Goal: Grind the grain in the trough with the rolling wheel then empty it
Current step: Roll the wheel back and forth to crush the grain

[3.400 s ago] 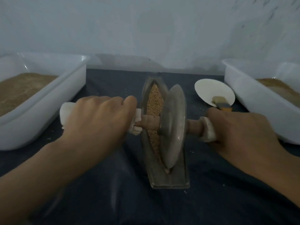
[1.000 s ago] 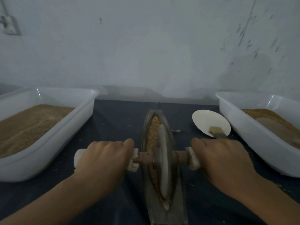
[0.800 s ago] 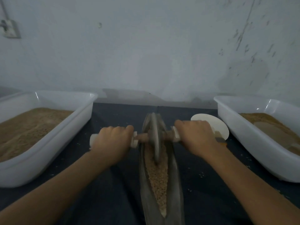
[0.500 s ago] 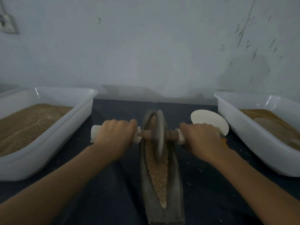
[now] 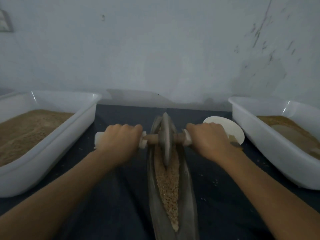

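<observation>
Both hands clenched on the axle, left hand (image 5: 119, 141) and right hand (image 5: 210, 141) either side of the wheel (image 5: 165, 141), presumably to keep it upright in the trough (image 5: 154, 196); coarse grain (image 5: 168, 184) lies nearer than the hands.

Dim, flat, bluish light; no clear source. Soft shadow along wall (image 5: 155, 58) base. Faint glare on white tub rims (image 5: 65, 97). Left hand (image 5: 119, 141) motion-blurred. Wide-angle bowing at frame edges. Overall soft, low contrast; grain (image 5: 168, 186) texture still legible.
</observation>
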{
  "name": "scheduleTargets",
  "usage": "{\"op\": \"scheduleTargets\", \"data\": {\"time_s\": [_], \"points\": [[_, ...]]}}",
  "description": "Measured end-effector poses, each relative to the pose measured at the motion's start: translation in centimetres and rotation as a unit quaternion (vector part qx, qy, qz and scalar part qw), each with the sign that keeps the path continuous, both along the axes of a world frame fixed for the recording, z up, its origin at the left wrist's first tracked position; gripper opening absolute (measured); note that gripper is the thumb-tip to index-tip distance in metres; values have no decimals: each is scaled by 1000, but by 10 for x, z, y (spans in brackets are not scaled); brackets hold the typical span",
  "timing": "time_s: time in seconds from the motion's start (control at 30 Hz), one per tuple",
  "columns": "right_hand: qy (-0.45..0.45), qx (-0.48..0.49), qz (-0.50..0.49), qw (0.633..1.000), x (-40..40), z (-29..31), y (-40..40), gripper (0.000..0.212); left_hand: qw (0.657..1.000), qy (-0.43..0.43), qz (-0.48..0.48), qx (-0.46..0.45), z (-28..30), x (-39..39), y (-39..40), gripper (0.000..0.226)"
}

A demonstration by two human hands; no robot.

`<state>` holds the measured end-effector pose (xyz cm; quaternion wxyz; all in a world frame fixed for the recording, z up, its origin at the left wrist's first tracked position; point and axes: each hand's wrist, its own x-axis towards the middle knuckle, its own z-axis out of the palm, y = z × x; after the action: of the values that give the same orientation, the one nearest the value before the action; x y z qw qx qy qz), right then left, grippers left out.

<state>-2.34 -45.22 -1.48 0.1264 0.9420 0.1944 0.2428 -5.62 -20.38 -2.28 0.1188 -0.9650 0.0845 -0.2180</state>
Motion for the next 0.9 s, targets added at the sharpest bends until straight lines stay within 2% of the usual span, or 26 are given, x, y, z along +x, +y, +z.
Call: {"op": "scheduleTargets", "data": {"time_s": [0.13,0.3,0.37,0.43,0.5,0.6,0.67,0.73,0.9], "points": [[-7,6,-21,1000,25,2,8,22,1000,4,-3,-11,9,33,-1,27],[34,4,25,999,-49,6,-4,32,999,30,-16,-27,2,-28,-2,33],[-8,1,73,997,-91,9,-10,45,998,41,-44,-29,1,-65,0,41],[-69,31,117,990,-114,10,-18,49,993,8,-109,-32,5,-96,1,55],[-66,39,123,989,-118,8,-23,51,994,24,-103,-19,12,-106,4,55],[-12,33,85,996,-94,3,-19,51,998,22,-54,-9,10,-84,0,38],[6,16,34,999,-61,-3,-10,42,999,32,-30,-2,8,-49,-3,32],[32,43,-7,999,-22,-8,-5,32,1000,5,-21,11,8,-10,-6,29],[1,62,-25,998,18,-10,4,24,999,-40,-22,21,11,37,-5,28]]}}
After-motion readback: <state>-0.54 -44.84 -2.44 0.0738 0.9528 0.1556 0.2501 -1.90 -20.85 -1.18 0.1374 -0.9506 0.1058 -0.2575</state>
